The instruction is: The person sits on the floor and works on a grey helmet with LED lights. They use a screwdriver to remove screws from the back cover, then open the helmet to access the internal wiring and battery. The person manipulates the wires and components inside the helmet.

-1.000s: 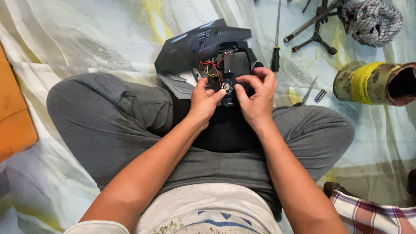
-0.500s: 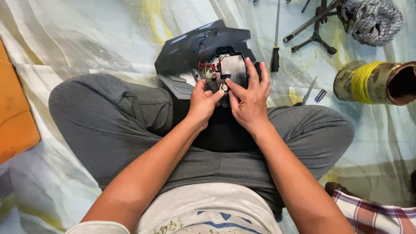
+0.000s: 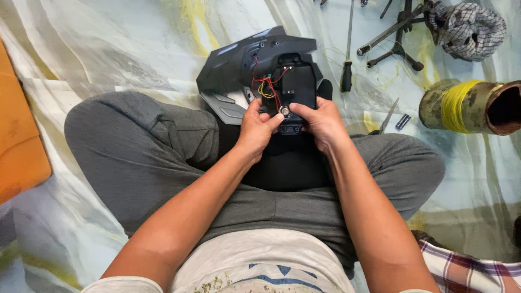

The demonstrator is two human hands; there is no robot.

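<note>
A black plastic device housing with red and yellow wires showing inside rests on the lap of a person sitting cross-legged in grey trousers, held upright between both hands. The left hand pinches a small round silver part at the housing's lower edge, while the right hand clasps the housing's right side. Half a second ago the right hand's fingers lay spread across the open face; they have now dropped lower, baring the dark inner panel and wiring. Right of the housing, a black-handled screwdriver lies on the pale painted floor sheet. Farther right sit a rusty cylinder wound with yellow cord, metal tools and a checked cloth.
</note>
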